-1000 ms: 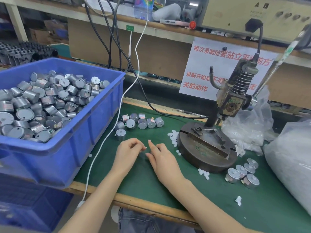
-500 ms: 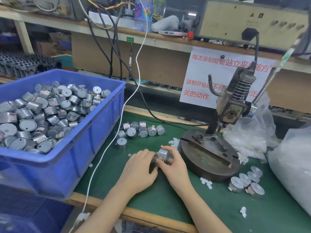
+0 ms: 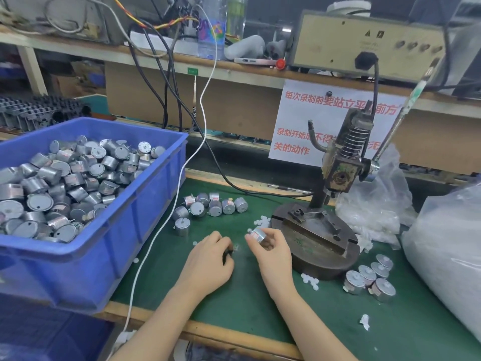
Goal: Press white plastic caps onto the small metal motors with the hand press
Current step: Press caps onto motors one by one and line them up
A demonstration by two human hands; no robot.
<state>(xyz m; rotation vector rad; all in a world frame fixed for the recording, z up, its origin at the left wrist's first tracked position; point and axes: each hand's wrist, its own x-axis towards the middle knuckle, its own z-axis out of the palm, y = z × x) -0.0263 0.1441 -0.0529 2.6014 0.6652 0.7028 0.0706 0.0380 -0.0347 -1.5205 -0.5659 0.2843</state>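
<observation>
My right hand [image 3: 270,252] grips a small metal motor [image 3: 258,235] just left of the hand press's round iron base [image 3: 316,259]. My left hand [image 3: 208,261] rests on the green mat beside it. Its curled fingertips pinch what looks like a small white cap [image 3: 236,247], a short gap from the motor. The press head [image 3: 338,173] with its spring stands raised, and its lever [image 3: 406,105] leans up to the right. Loose white caps [image 3: 261,221] lie by the base. Several bare motors [image 3: 214,204] sit further back on the mat.
A blue bin [image 3: 109,230] full of motors fills the left side. Several capped motors [image 3: 369,278] stand right of the base, with more caps [image 3: 310,281] near them. Plastic bags [image 3: 447,256] crowd the right edge. A white cable [image 3: 156,243] crosses the mat.
My right hand picked up a motor and both hands met on it. Now my left hand has drawn back a little, and the right hand alone holds the motor.
</observation>
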